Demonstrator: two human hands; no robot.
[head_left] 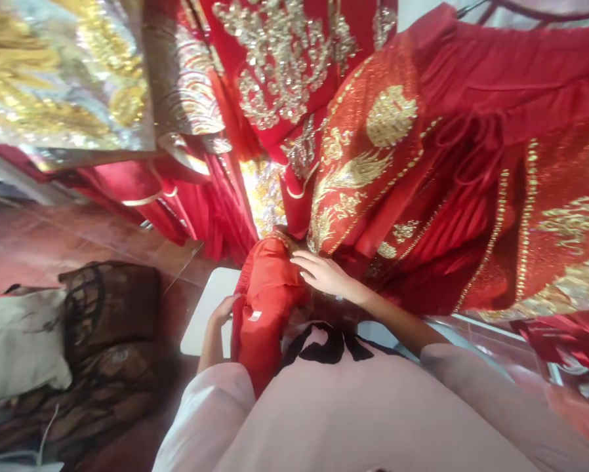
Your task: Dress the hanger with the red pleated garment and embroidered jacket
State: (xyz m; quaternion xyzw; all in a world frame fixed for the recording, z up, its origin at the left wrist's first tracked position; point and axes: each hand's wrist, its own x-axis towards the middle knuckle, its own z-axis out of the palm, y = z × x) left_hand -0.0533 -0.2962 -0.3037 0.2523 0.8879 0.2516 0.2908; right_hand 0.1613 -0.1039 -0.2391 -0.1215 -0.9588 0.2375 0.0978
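A bright red garment (267, 328) with a small white label lies folded in front of my body, partly over a white surface (201, 311). My left hand (220, 309) is at the garment's left edge, its fingertips closed on the darker red cloth there. On the far right side my right hand (321, 272) reaches across with fingers stretched out, the tips near or touching the garment's edge. Gold trim shows at its far end, and the underside is hidden.
Red skirts with gold embroidery (353, 164) hang close in front and to the right. A silver-and-gold sequined piece (63, 78) hangs at upper left. Dark bags (112, 308) and a pale cloth bag (19, 347) sit on the tiled floor at left.
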